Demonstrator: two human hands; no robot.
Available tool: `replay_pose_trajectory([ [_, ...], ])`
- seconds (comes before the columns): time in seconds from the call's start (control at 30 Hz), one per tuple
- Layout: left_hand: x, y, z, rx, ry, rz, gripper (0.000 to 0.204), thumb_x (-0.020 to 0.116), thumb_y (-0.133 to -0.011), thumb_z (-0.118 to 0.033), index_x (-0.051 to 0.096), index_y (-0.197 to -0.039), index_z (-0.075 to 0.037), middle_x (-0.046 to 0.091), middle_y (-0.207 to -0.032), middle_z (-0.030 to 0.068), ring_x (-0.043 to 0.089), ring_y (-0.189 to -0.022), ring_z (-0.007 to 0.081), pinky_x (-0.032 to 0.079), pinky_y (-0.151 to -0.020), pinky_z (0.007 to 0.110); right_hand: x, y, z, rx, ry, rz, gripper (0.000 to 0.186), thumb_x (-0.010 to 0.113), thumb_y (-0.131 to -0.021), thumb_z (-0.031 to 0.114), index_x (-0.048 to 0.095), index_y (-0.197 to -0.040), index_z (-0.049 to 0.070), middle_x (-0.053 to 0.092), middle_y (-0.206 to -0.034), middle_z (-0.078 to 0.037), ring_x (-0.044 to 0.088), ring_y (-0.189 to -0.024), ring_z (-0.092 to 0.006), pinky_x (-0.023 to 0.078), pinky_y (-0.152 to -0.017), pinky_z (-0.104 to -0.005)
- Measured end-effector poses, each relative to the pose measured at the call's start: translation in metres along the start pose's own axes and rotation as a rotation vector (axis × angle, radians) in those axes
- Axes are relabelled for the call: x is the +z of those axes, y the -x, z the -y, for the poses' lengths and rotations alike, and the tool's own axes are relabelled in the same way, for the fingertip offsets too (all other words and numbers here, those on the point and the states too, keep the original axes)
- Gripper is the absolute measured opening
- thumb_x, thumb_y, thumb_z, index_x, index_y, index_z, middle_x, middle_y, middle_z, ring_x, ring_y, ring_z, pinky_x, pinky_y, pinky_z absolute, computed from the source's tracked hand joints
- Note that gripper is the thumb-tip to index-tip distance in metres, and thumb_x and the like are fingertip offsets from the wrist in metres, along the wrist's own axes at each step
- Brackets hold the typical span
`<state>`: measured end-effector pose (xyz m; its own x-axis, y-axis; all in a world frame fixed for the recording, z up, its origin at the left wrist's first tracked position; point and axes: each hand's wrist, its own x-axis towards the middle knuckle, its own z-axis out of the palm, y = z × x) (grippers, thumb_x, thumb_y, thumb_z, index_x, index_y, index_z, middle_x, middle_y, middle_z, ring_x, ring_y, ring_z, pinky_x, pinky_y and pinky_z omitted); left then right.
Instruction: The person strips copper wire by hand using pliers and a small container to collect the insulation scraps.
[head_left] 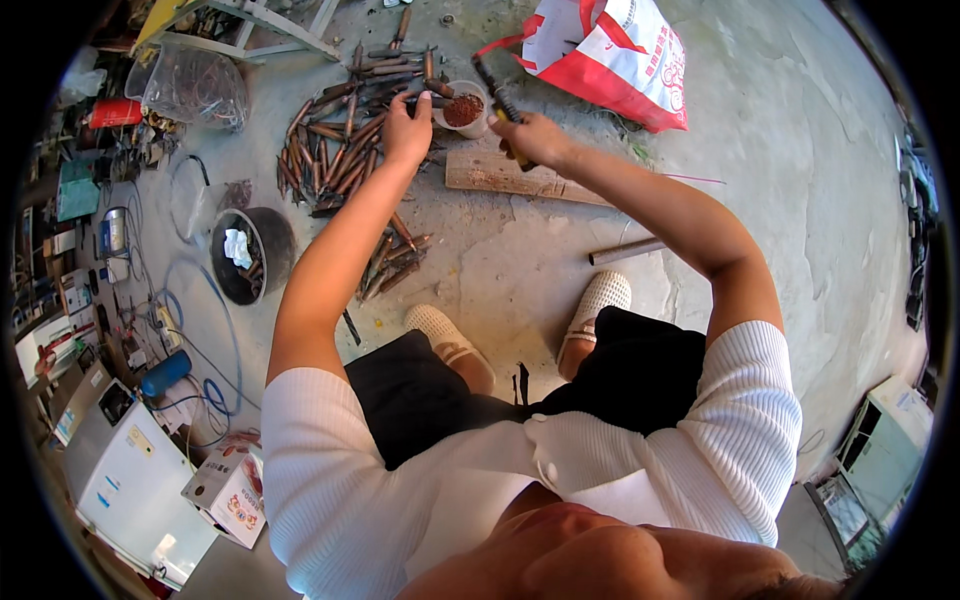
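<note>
My left hand (408, 132) is closed on a short dark rod (438, 100), its tip beside the rim of a small white tub (480, 128). Reddish-brown granules (463, 109) fill part of that tub. On the tub's right, my right hand (535, 140) grips a long dark tool (496, 88) with some yellow near the handle; its exact kind is unclear. A heap of copper-brown, pointed rods (345, 150) spreads over the concrete by my left hand. Below my right hand lies a wooden plank (500, 176).
A red and white bag (625, 60) stands at the far right of the tub. A metal pipe (625, 250) lies near my right foot. Leftward are a black bucket (252, 255), a smaller rod pile (398, 265), hoses (215, 290) and a clear plastic bag (200, 90).
</note>
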<state>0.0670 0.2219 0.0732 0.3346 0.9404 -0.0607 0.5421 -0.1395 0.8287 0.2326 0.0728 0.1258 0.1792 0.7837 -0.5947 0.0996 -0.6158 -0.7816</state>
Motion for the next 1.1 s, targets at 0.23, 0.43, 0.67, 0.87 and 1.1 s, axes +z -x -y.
replay_pose_trajectory([
  [0.23, -0.006, 0.014, -0.030, 0.208, -0.299, 0.075, 0.046, 0.052, -0.093, -0.044, 0.055, -0.110, -0.001, 0.064, -0.077, 0.0129, 0.062, -0.071, 0.0269, 0.047, -0.067, 0.038, -0.002, -0.009, -0.005, -0.015, 0.091, -0.146, 0.052, 0.059, -0.078, 0.045, 0.059, -0.099, -0.002, 0.061, -0.082, -0.014, 0.060, -0.072, -0.0215, 0.046, -0.063, -0.0348],
  [0.43, -0.013, 0.015, -0.037, 0.210, -0.247, 0.109, 0.045, 0.051, -0.093, -0.043, 0.056, -0.111, -0.002, 0.064, -0.082, 0.0181, 0.063, -0.077, 0.0333, 0.047, -0.067, 0.041, -0.008, -0.015, -0.005, 0.016, 0.017, -0.195, 0.058, 0.063, -0.075, 0.050, 0.060, -0.101, -0.002, 0.058, -0.078, -0.012, 0.055, -0.065, -0.0188, 0.044, -0.057, -0.0342],
  [0.67, -0.012, 0.014, -0.039, 0.242, -0.302, 0.091, 0.039, 0.053, -0.093, -0.039, 0.055, -0.112, -0.006, 0.064, -0.091, 0.0200, 0.062, -0.084, 0.0372, 0.047, -0.073, 0.044, 0.000, -0.018, -0.003, 0.088, -0.014, -0.090, 0.053, 0.062, -0.076, 0.051, 0.060, -0.089, 0.000, 0.053, -0.069, -0.008, 0.052, -0.056, -0.0204, 0.041, -0.047, -0.0358],
  [0.87, -0.005, 0.017, -0.038, 0.324, -0.325, 0.101, 0.037, 0.054, -0.092, -0.038, 0.056, -0.111, -0.007, 0.065, -0.089, 0.0195, 0.062, -0.085, 0.0390, 0.047, -0.072, 0.043, 0.008, -0.007, 0.006, 0.171, -0.153, 0.010, 0.042, 0.062, -0.080, 0.043, 0.058, -0.101, 0.006, 0.047, -0.081, -0.003, 0.043, -0.066, -0.0131, 0.036, -0.050, -0.0307],
  [1.1, -0.013, 0.010, -0.048, 0.221, -0.284, 0.144, 0.032, 0.055, -0.091, -0.033, 0.058, -0.105, -0.004, 0.065, -0.091, 0.0208, 0.061, -0.087, 0.0400, 0.047, -0.076, 0.045, 0.005, -0.009, 0.012, 0.172, -0.230, -0.058, 0.035, 0.063, -0.079, 0.037, 0.057, -0.096, 0.007, 0.047, -0.080, -0.003, 0.043, -0.061, -0.0128, 0.034, -0.049, -0.0297],
])
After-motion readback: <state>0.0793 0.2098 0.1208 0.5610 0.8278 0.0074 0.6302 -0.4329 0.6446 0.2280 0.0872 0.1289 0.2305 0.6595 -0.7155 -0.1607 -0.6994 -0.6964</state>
